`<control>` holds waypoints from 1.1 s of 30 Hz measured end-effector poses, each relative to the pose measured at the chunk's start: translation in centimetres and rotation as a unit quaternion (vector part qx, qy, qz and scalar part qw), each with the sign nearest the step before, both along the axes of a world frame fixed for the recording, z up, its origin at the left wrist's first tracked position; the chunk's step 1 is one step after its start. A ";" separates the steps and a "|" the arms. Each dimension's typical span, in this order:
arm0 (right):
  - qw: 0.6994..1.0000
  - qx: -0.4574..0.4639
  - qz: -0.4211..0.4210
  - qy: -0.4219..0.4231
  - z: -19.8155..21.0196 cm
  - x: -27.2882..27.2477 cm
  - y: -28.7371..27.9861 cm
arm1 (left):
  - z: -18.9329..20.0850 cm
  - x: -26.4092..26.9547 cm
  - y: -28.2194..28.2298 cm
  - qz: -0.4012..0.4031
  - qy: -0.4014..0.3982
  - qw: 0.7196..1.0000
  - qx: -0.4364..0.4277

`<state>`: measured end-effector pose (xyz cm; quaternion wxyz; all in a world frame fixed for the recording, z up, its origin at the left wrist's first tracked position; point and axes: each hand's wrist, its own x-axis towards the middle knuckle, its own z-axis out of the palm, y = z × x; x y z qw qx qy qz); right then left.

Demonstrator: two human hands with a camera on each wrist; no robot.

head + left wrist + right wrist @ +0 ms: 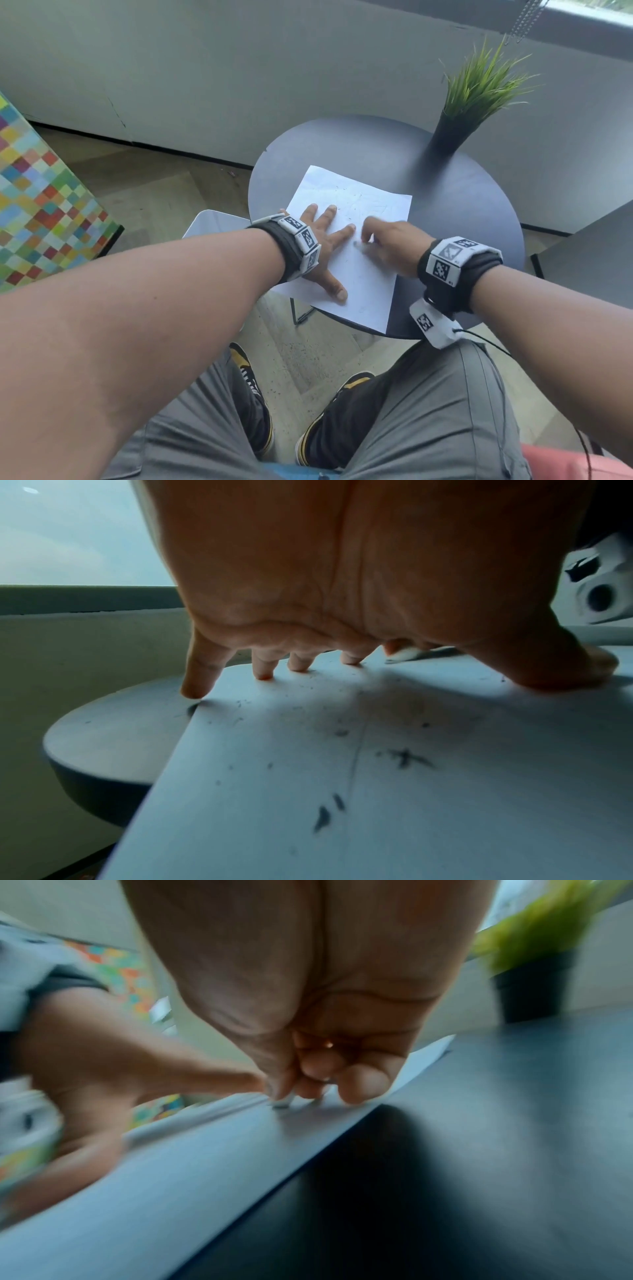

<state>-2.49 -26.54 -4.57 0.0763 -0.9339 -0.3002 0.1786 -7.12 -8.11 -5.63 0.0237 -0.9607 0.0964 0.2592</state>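
Nearest the person, the sheet of paper lies on the round dark surface, its near corner hanging past the rim. Dark crumbs are scattered over this near half, which otherwise looks mostly blank, so the rubbing-out here seems largely done. The left hand lies flat on the sheet with its fingers spread, pinning it. Just beside it, the right hand has its fingers bunched, pinching a small white piece, probably an eraser, whose tip touches the paper. Faint grey lines show on the far half, so that part looks left to clear, and the crumbs left to brush away. Beyond stands a potted plant.
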 end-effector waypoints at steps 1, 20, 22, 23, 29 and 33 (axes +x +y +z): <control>0.999 0.008 -0.031 -0.022 -0.1 0.5 -0.3 | 0.1 0.0 -0.1 0.000 0.002 1.000 0.003; 0.999 0.005 0.027 -0.031 0.7 -1.0 -0.7 | 0.9 -0.5 -0.6 -0.001 0.017 1.000 0.008; 0.997 -0.018 0.075 -0.020 0.7 -2.1 -0.8 | 0.9 -0.5 -0.6 -0.002 0.019 1.000 0.011; 0.992 -0.035 0.119 0.011 0.6 -3.0 -0.7 | 0.9 -0.5 -0.6 -0.001 0.022 1.000 0.013; 0.999 -0.014 0.041 -0.031 0.7 -1.6 -0.8 | 0.6 -0.3 -0.8 0.000 0.021 1.000 0.012; 0.992 -0.069 0.107 0.015 0.8 -3.6 -0.3 | 0.5 -0.2 -0.7 0.002 0.028 1.000 0.014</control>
